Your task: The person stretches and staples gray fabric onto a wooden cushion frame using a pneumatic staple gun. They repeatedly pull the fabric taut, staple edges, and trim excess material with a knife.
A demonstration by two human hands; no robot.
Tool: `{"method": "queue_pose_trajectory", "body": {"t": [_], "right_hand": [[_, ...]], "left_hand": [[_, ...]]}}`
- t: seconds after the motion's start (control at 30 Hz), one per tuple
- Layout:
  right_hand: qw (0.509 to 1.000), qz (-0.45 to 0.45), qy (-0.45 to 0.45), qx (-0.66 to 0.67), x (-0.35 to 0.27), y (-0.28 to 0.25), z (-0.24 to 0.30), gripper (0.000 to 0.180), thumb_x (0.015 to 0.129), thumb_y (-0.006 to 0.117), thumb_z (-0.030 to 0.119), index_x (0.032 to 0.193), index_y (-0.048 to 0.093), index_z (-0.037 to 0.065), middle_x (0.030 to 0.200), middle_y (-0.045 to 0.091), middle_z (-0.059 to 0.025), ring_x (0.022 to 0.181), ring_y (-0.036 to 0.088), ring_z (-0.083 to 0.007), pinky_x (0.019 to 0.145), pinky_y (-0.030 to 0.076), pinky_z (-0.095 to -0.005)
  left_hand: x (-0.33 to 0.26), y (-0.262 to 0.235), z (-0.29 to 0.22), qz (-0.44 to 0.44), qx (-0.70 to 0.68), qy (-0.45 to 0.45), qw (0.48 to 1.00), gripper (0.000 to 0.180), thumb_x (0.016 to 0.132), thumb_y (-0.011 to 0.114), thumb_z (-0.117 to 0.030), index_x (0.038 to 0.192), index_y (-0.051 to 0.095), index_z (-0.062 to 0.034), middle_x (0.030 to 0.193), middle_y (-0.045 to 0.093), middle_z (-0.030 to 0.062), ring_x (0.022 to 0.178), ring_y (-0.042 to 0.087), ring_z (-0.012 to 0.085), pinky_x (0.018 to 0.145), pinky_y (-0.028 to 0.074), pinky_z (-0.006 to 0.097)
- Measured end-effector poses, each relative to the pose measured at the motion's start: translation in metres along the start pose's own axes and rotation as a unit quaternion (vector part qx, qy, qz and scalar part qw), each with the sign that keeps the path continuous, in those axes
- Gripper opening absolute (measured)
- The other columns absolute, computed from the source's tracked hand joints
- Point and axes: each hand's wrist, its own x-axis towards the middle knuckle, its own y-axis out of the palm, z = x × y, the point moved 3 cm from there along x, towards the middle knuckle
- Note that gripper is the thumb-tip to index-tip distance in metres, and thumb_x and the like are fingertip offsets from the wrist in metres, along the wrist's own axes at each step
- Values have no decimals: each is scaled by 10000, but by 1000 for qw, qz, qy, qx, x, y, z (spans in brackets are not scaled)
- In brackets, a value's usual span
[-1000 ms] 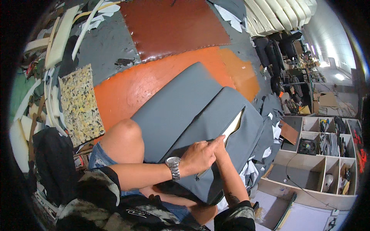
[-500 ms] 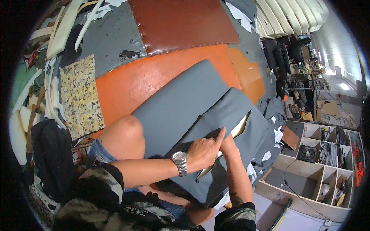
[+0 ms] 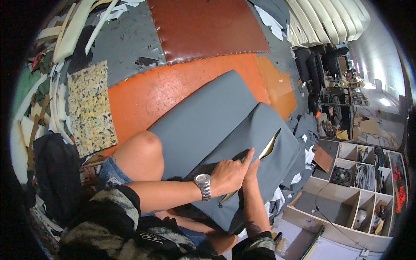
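Observation:
A grey cushion cover (image 3: 268, 121) with a long zip opening lies slantwise in front of me, and cream foam (image 3: 269, 147) shows through the slit. My left hand (image 3: 229, 175), a metal watch (image 3: 202, 184) on its wrist, presses on the middle of the opening. Its index finger stretches up along the slit while the other fingers curl over the cover's edge. Right against it, my right hand (image 3: 251, 173) grips the cover at the opening, its fingertips partly hidden. A dark zip pull (image 3: 220, 205) sits at the near end. Behind lies another flat grey cushion (image 3: 206, 110).
Orange sheeting (image 3: 143, 99) spreads beneath, with a brown panel (image 3: 208, 30) beyond. Speckled foam (image 3: 91, 108) and a black cloth (image 3: 56, 173) lie left. On the right stands a divided wooden box (image 3: 329, 201) holding cables and a fan. Cream foam pieces (image 3: 325, 19) are stacked far right.
My right hand and forearm have shifted left, closer under my left hand. The lower part of the opening shows less foam. My left hand has barely moved.

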Motion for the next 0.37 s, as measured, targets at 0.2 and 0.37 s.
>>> {"method": "queue_pose_trajectory", "body": {"t": [0.2, 0.37], "right_hand": [[988, -95, -80, -92, -14, 3, -1, 252, 951, 681, 152, 1152, 644, 5, 974, 676, -121, 866, 672, -311, 746, 552, -428], [986, -95, 135, 22, -77, -18, -12, 263, 960, 687, 119, 1179, 646, -21, 1103, 685, -158, 944, 690, -370, 774, 568, -459]], "left_hand": [[3, 12, 4, -34, -31, -3, 999, 882, 858, 625, -93, 1626, 217, 58, 777, 703, 284, 685, 697, 475, 647, 576, 573], [4, 12, 6, -11, -33, -20, 999, 864, 866, 614, -94, 1627, 230, 47, 771, 704, 274, 675, 694, 468, 654, 574, 584]]}}
